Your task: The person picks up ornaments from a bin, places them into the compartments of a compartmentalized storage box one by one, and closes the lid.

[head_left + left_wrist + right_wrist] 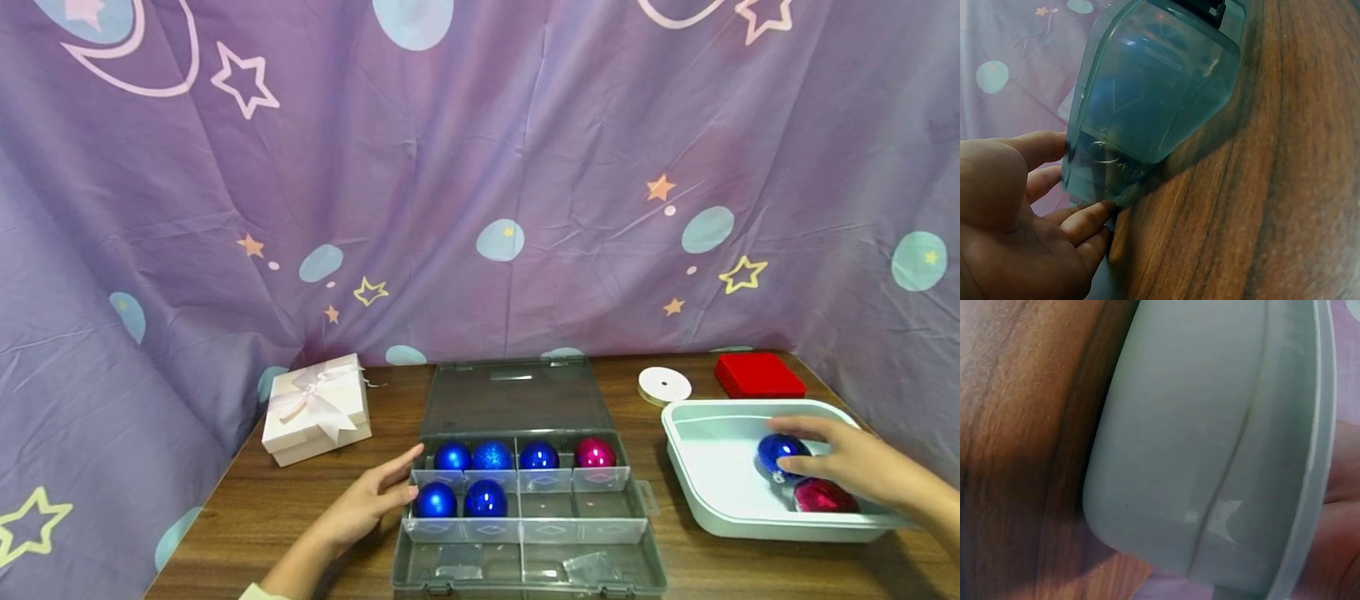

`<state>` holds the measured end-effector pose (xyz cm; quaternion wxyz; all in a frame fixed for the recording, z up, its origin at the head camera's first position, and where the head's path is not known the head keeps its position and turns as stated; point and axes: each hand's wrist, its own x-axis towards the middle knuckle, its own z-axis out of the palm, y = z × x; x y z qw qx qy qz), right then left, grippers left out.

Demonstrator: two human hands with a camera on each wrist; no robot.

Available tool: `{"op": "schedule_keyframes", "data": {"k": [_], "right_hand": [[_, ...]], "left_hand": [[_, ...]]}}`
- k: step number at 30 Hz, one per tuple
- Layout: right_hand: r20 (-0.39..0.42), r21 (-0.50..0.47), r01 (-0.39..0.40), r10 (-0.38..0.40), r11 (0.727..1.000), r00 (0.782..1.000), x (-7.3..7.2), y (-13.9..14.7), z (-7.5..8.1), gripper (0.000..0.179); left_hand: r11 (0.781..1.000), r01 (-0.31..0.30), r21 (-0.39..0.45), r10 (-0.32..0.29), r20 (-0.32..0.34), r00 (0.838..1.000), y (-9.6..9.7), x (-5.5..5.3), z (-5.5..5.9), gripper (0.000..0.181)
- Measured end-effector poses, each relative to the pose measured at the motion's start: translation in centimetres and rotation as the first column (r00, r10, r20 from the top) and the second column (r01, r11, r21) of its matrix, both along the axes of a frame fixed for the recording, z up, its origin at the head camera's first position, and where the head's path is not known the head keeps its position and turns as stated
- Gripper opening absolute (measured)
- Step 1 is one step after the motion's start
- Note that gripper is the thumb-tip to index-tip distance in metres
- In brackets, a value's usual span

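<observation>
My right hand (847, 458) reaches into the pale green tub (720, 523). Its thumb and fingers are curved round a shiny blue Christmas ball (780, 454), beside a red Christmas ball (825, 497). In the right wrist view the tub's wall (1179, 437) hides both balls. My left hand (363, 508) touches the left side of a clear grey compartment case (528, 575) with loosely extended fingers; the left wrist view shows the fingertips (1100, 212) at its side. Several blue balls (486, 500) and one magenta ball (595, 453) sit in the case's back and middle rows.
The case's lid (517, 400) lies open toward the curtain. Small clear plastic pieces (460, 561) lie in its front row. A white gift box (318, 412) with a bow stands at left. A white ribbon spool (664, 385) and red box (759, 377) lie behind the tub.
</observation>
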<state>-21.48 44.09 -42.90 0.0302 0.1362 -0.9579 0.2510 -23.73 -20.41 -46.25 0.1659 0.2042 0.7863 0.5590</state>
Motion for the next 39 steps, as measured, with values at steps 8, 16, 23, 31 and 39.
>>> {"op": "schedule_keyframes", "data": {"k": [8, 16, 23, 31, 39], "right_hand": [[-0.040, -0.021, -0.103, 0.103, 0.994, 0.994, -0.8, -0.4, -1.0, 0.046], [-0.016, -0.064, -0.202, 0.202, 0.977, 0.979, -1.5, -0.5, -1.3, 0.037], [-0.038, -0.100, -0.260, 0.257, 0.961, 0.966, -1.8, -0.4, -1.5, 0.033], [-0.122, -0.102, -0.269, 0.256, 0.958, 0.959, -1.5, -0.7, -1.4, 0.030], [-0.117, -0.098, -0.244, 0.232, 0.965, 0.966, -1.1, -1.3, -0.6, 0.033]], "left_hand": [[1.000, 0.001, 0.001, -0.001, 0.010, 1.000, 0.0, 0.0, 0.0, 0.067], [1.000, 0.003, 0.000, -0.003, 0.005, 1.000, 0.0, 0.0, -0.1, 0.067], [1.000, 0.005, 0.004, -0.005, -0.010, 1.000, 0.0, 0.0, -0.2, 0.067], [1.000, 0.010, 0.005, -0.010, -0.017, 1.000, 0.1, 0.0, -0.1, 0.067], [1.000, 0.008, 0.003, -0.008, -0.009, 1.000, 0.2, 0.2, 0.1, 0.067]]}}
